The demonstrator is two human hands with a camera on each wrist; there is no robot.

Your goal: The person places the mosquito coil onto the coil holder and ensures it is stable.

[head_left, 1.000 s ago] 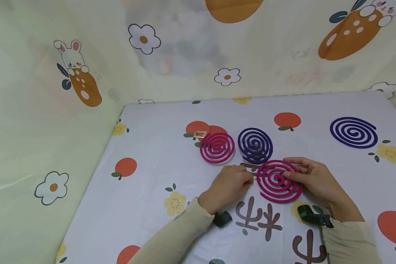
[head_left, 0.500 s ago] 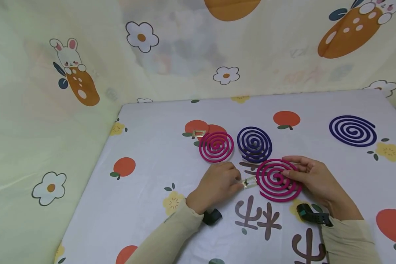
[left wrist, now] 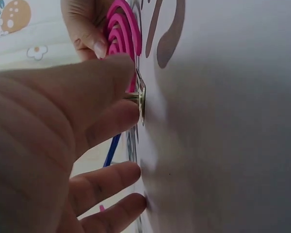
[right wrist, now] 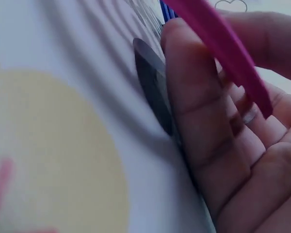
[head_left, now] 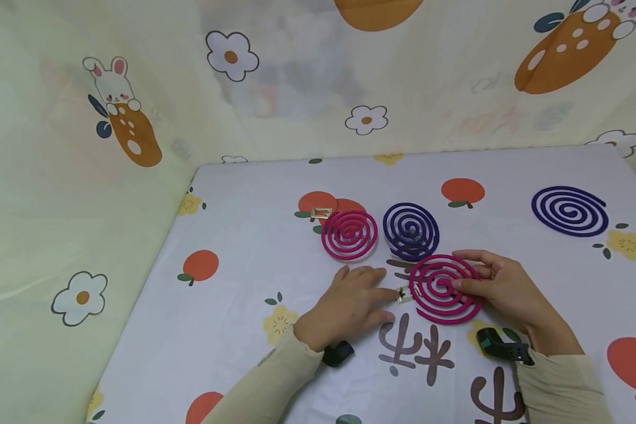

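Observation:
My right hand (head_left: 509, 291) pinches a pink mosquito coil (head_left: 428, 306) at its right side, with the thumb near its centre. The coil is raised slightly off the table. Under its left edge lies a small gold metal coil stand (head_left: 403, 294). My left hand (head_left: 347, 303) reaches to the stand with its fingers spread, the index fingertip at the stand's left end. In the left wrist view, the stand (left wrist: 142, 104) is flat on the cloth with a tab standing up beside the thumb and index finger. The coil (right wrist: 228, 53) crosses in front of the right fingers in the right wrist view.
Behind the hands lie another pink coil (head_left: 348, 254) and a blue coil (head_left: 410, 254), side by side. A second gold stand (head_left: 321, 213) touches the pink one's upper left. Another blue coil (head_left: 569, 232) lies at the far right. A printed cloth (head_left: 233, 247) covers the table.
My left hand has drawn back left and its fingers have spread, letting go of the gold stand, now visible beside the pink coil. The right hand and its coil have barely moved.

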